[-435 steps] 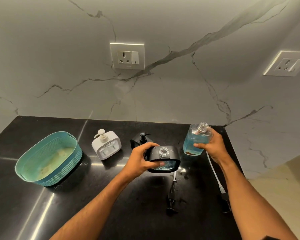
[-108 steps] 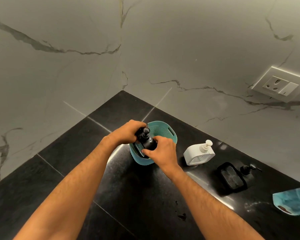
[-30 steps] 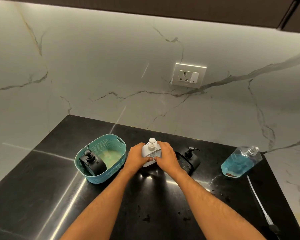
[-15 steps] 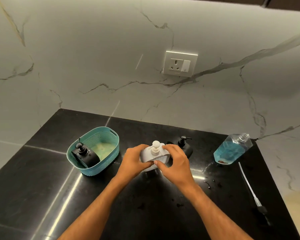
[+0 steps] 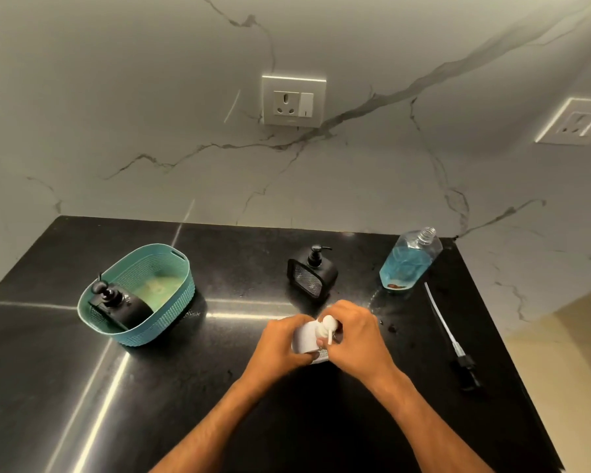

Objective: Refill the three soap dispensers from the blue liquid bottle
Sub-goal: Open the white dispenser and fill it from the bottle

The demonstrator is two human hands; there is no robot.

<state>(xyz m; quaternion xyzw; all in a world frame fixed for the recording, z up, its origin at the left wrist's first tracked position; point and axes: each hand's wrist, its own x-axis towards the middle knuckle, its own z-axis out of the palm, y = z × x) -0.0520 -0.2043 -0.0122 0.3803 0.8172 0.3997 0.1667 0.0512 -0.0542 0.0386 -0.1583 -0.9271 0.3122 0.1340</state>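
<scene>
A white soap dispenser (image 5: 307, 339) stands on the black counter (image 5: 219, 387) near its middle. My left hand (image 5: 282, 346) grips its body from the left. My right hand (image 5: 355, 337) is closed around its white pump head (image 5: 328, 327). A black dispenser (image 5: 312, 276) stands behind them, apart from both hands. Another black dispenser (image 5: 122, 308) sits inside the teal basket (image 5: 171, 298) at the left. The uncapped bottle of blue liquid (image 5: 410, 264) stands at the back right, about half full.
A pump with a long white tube (image 5: 446, 327) lies on the counter along the right edge. Small drips (image 5: 391, 327) mark the counter near the bottle. Marble walls with two sockets (image 5: 293, 100) close off the back and the right.
Both hands have drawn the white dispenser toward me, away from the black one. My right hand now wraps the pump head. The view has tilted down.
</scene>
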